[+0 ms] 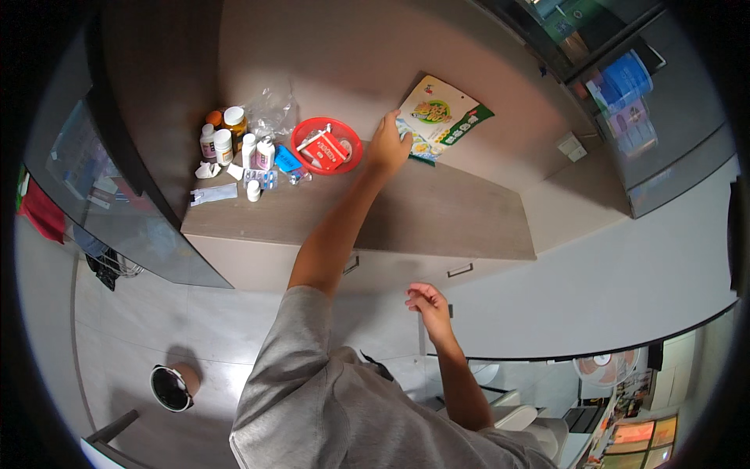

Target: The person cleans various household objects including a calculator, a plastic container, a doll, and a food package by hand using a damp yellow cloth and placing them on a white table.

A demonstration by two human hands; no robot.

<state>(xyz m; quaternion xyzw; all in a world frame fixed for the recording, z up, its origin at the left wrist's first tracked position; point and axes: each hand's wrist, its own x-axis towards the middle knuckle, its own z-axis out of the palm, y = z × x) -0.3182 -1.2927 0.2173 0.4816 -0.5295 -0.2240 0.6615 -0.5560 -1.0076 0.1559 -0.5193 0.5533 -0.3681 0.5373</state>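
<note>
My left hand (388,143) is stretched over the wooden cabinet top and grips the left edge of a flat printed pouch (435,111). The pouch is cream, green and white, bears writing, and is tilted close to the back panel; whether its lower edge touches the surface, I cannot tell. Left of that hand is a red plastic basket (299,158) with a red-and-white box (328,153) and other small items inside. My right hand (432,305) hangs in front of the cabinet with loosely curled fingers and nothing in it.
Several pill bottles (223,146), a crumpled clear plastic bag (272,114), blister packs (261,179) and a blue packet (286,158) crowd the counter's left end. Glass-door cabinets (146,223) flank both sides. A bin (186,378) stands on the floor. Drawer handles (460,270) project at the front.
</note>
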